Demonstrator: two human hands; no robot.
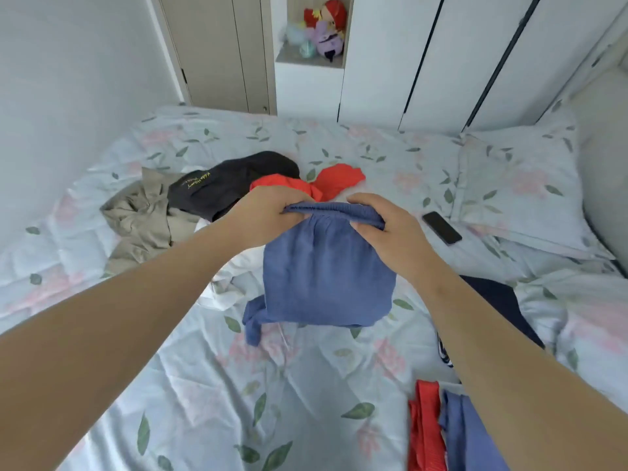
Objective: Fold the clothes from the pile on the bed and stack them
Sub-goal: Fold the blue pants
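Observation:
A blue garment [326, 273] hangs above the bed, held up by its gathered top edge. My left hand [268, 212] grips the left end of that edge and my right hand [390, 226] grips the right end. Behind my hands lies the pile: a beige garment [142, 219], a black garment [221, 185] with yellow lettering, a red garment [336, 180] and some white cloth [238, 266]. At the lower right, partly under my right forearm, lie folded red [426, 430] and blue [465, 436] clothes and a dark navy piece [499, 300].
The bed [238, 385] has a pale floral sheet. A black phone [441, 227] lies next to the floral pillow [520, 185] at the right. White wardrobe doors [424, 56] stand behind the bed, with soft toys [323, 28] in an open niche.

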